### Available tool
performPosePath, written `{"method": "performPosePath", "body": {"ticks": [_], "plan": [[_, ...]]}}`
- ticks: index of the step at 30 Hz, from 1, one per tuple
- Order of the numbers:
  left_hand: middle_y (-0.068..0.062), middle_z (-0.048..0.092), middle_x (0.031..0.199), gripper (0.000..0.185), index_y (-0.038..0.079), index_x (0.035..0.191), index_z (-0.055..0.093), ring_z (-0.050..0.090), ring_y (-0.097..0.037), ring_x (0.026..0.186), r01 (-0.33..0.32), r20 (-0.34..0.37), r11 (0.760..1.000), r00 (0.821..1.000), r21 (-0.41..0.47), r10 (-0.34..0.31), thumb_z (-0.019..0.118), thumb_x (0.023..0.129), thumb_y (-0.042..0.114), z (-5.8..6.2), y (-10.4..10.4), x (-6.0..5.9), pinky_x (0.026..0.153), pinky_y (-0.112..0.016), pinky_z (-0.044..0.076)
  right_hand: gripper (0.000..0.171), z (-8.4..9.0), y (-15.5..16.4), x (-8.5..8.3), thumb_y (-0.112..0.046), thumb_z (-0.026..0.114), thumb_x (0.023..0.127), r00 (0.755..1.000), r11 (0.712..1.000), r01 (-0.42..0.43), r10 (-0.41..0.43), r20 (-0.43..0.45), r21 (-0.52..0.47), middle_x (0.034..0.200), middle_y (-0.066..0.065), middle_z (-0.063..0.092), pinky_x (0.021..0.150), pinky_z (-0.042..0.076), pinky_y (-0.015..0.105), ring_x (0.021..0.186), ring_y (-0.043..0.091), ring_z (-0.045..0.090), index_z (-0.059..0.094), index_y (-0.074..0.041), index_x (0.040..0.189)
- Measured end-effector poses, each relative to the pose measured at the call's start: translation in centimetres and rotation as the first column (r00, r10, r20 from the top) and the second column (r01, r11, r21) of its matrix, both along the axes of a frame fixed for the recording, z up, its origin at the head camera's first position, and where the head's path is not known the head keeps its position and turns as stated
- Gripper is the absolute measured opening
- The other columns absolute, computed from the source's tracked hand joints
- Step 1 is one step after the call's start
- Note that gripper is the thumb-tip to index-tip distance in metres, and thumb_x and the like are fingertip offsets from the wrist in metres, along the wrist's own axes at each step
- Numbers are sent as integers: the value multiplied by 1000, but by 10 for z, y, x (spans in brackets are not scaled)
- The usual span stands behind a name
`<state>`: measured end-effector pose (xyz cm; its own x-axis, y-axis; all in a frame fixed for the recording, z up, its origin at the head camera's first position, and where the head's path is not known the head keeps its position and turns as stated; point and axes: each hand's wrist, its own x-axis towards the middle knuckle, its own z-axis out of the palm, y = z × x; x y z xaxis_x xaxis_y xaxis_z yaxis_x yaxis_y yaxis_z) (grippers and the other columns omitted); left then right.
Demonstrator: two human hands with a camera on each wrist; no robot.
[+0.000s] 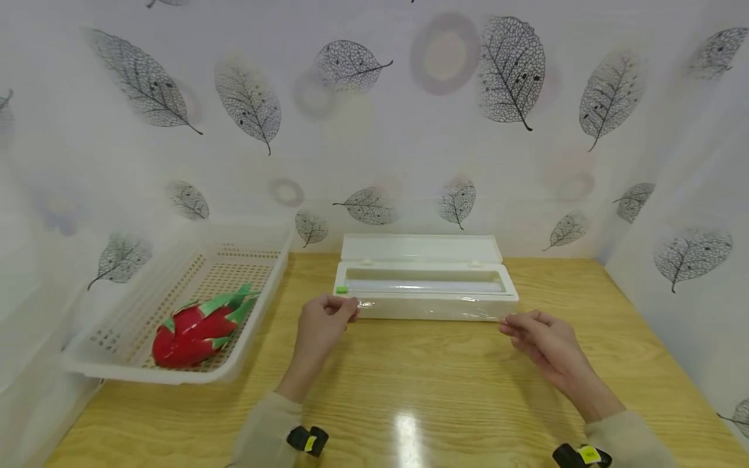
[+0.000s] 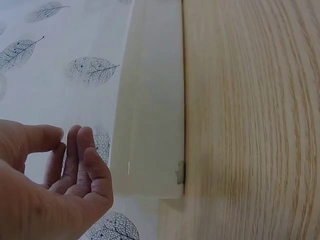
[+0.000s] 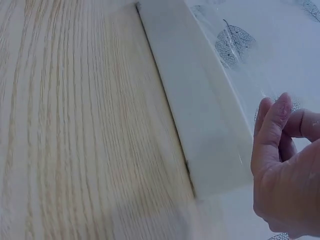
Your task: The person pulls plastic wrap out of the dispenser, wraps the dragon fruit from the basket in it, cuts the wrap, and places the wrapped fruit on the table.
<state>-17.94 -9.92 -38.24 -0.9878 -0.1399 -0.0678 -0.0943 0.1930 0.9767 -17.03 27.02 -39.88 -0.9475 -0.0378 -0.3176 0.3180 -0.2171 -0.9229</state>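
Observation:
A white cling film dispenser (image 1: pixel 510 287) lies lengthwise on the table with its lid (image 1: pixel 418 248) raised at the back. Inside sits a film roll (image 1: pixel 424 286); a small green piece (image 1: pixel 342 289) is at the left end of the front edge. Clear cling film (image 1: pixel 430 307) spans the front, glinting. My left hand (image 1: pixel 318 335) pinches its left corner between thumb and finger. At the other end, my right hand (image 1: pixel 547 344) pinches the right corner. Both wrist views show the dispenser's plain front wall (image 2: pixel 150 100) beside the curled fingers; there the film is hard to see.
To the left, a white plastic basket (image 1: pixel 170 375) holds a red dragon fruit (image 1: pixel 193 335) with green tips. The wooden table (image 1: pixel 421 390) extends in front of the dispenser. Behind it hangs a white leaf-patterned sheet (image 1: pixel 374 149), which also lines both sides.

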Motion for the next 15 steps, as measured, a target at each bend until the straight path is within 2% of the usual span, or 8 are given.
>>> {"method": "performPosePath", "body": {"ticks": [4, 8, 12, 15], "plan": [[-15, 78, 98, 25, -1, 115, 64, 75, -25, 90, 12, -25, 999, 1000, -52, -14, 69, 97, 16, -3, -1, 0, 85, -36, 59, 7, 0, 1, -1, -10, 66, 100, 1000, 999, -3, 4, -19, 38, 92, -3, 78, 74, 59, 17, 87, 5, 75, 63, -15, 96], [-16, 77, 99, 25, 0, 119, 64, 75, -31, 94, 64, -76, 995, 995, -80, -70, 67, 98, 13, -6, -5, 0, 91, -44, 59, 8, -2, 3, -1, -11, 66, 100, 998, 997, -19, 24, -66, 76, 95, -4, 78, 75, 60, 19, 86, 6, 75, 61, -17, 100], [-15, 76, 103, 18, 4, 114, 73, 74, -28, 96, 113, -95, 990, 988, -83, -121, 67, 99, 13, -8, -10, 0, 87, -36, 60, 13, -3, 6, 1, -13, 66, 100, 992, 992, -41, 54, -114, 117, 99, -5, 79, 74, 60, 20, 88, 7, 76, 73, -21, 108], [-12, 77, 106, 18, 7, 114, 75, 74, -25, 99, 125, -90, 989, 987, -81, -133, 68, 98, 14, -8, -14, 0, 90, -33, 59, 19, 1, 11, -1, -18, 68, 100, 984, 971, -76, 110, -142, 227, 102, -9, 79, 77, 61, 23, 92, 4, 76, 75, -18, 117]]}}
